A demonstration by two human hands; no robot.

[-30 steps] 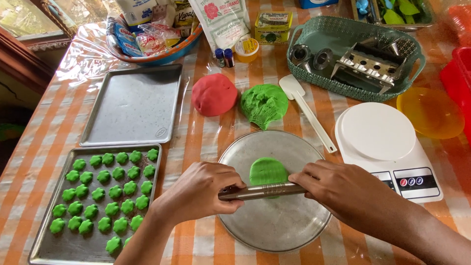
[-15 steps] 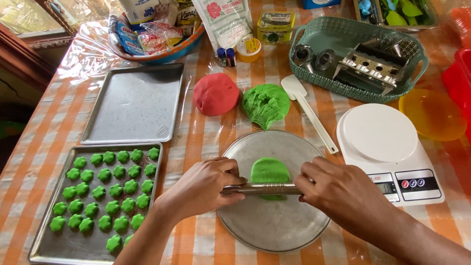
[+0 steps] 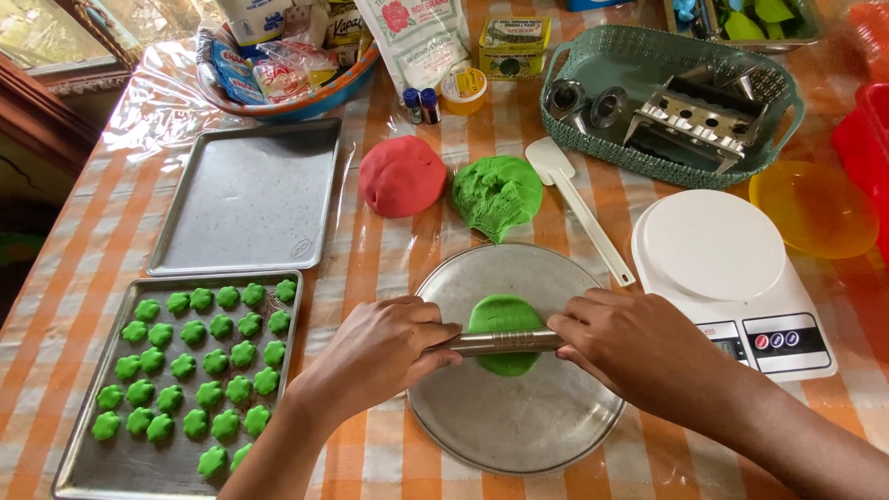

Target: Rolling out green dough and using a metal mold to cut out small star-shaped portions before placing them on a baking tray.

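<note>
Checked tablecloth table (image 3: 74,268): two baking trays (image 3: 245,199), round plate (image 3: 519,421), dough balls (image 3: 402,176), scale (image 3: 732,278).

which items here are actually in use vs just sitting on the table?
In use:
left hand and right hand, both gripping the metal roller
flattened green dough under the roller
round metal plate beneath it

Lying about:
red dough ball
green dough lump
white spatula
kitchen scale
empty tray
tray of green pieces
</note>
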